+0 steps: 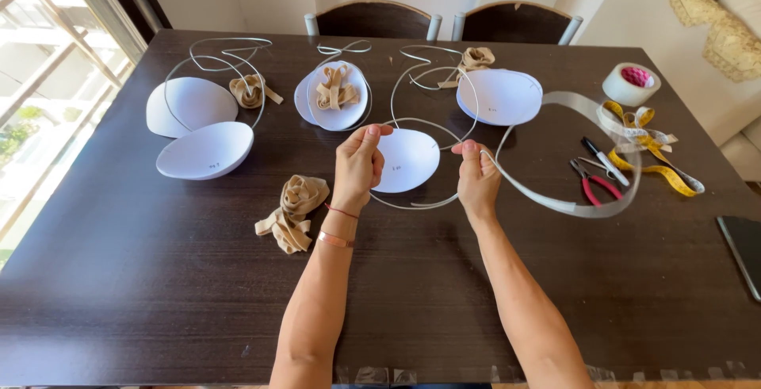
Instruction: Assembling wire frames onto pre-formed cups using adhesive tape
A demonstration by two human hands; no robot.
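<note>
Near the tabletop's (143, 294) middle, the left hand (358, 163) and right hand (478, 179) are pinching shut on a curved wire (420, 201) circling a white foam cup (406, 159); springy, it could be slipping free toward the pliers (594, 185), though the near edge is offering open room.

both bare forearms come up from the bottom edge and angle in toward each other, hands side by side but apart. left hand (358, 165) is raised with its back to the camera, thumb and fingers pinched shut at the top, two thin bands around that wrist. right hand (476, 179) sits a bit lower, fingers curled in and closed, thumb tip up.
</note>
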